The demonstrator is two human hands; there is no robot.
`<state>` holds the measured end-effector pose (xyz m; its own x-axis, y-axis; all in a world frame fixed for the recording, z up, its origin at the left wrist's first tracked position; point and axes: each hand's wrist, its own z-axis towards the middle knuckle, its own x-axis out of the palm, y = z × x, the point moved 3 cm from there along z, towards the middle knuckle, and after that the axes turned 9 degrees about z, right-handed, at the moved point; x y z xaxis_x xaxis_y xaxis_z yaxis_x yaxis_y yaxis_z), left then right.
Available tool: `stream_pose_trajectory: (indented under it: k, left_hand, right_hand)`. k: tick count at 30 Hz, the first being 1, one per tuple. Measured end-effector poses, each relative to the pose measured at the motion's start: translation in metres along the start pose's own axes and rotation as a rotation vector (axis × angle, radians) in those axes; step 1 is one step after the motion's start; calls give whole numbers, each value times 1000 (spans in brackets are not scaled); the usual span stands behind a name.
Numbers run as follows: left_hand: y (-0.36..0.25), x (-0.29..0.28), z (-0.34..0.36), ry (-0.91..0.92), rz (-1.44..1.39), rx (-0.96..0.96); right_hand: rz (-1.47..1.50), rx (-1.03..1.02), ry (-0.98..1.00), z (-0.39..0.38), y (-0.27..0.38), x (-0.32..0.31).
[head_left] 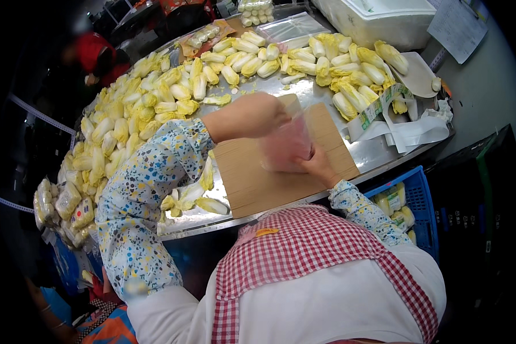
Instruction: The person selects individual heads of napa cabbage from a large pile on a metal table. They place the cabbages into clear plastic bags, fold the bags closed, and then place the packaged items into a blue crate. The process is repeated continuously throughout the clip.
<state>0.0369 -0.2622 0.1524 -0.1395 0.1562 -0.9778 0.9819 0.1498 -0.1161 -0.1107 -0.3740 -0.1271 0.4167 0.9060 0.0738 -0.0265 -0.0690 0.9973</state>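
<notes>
A thin see-through plastic bag (285, 144) with a reddish-pink tint is between my hands, over a flat sheet of brown cardboard (246, 178) on the metal table. My left hand (251, 116) is closed at the bag's upper edge, its fingers partly hidden and smeared by motion. Lower on the right side, my right hand (319, 166) grips the bag with the thumb along it. Whether anything is inside the bag, I cannot tell. Loose cabbage leaves (190, 196) and a small trimmed piece lie left of the cardboard, under my left forearm.
Small yellow cabbages (149, 109) cover the table's left and far side, with more (358, 71) at far right. White tape strips (407, 131) lie right of the cardboard. A blue crate (421, 212) holds packed cabbages beside my right arm. A white foam box (384, 23) stands behind.
</notes>
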Motion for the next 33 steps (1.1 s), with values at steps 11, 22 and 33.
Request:
stream_pose_trajectory:
  k: [11, 22, 33]
  left_hand:
    - [13, -44, 4, -277, -105, 48]
    - [120, -41, -13, -913, -284, 100]
    - [111, 255, -64, -33, 133, 347]
  right_hand:
    - [55, 107, 330, -4, 63, 11]
    - [146, 137, 73, -26, 77, 9]
    - [716, -13, -339, -10, 213, -55]
